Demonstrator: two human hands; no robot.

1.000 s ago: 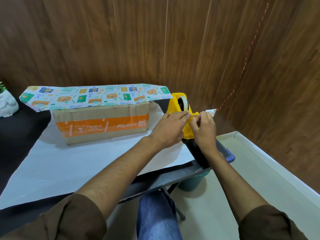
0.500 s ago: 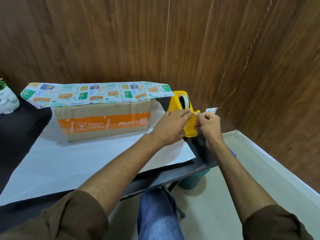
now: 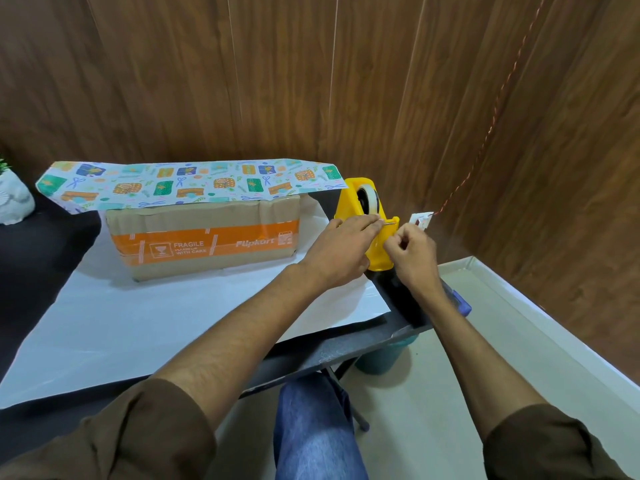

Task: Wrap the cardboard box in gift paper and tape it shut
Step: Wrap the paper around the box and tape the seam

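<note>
While right hand (image 3: 412, 258) pinches, left hand (image 3: 341, 252) touches dispenser (image 3: 377, 233).

A white ceramic pot with a small green plant (image 3: 12, 202) stands at the far left edge of the black table (image 3: 34, 271). Behind the table rise dark wooden wall panels (image 3: 207, 81), and a twisted red-and-white cord (image 3: 498, 98) runs down the right-hand panel to a small white wall plate (image 3: 420, 220). Under the table's right corner, a teal round bin (image 3: 381, 356) sits on the pale floor (image 3: 433, 410).

Yellow dispenser (image 3: 375, 233) — orange-banded box (image 3: 204, 240).
</note>
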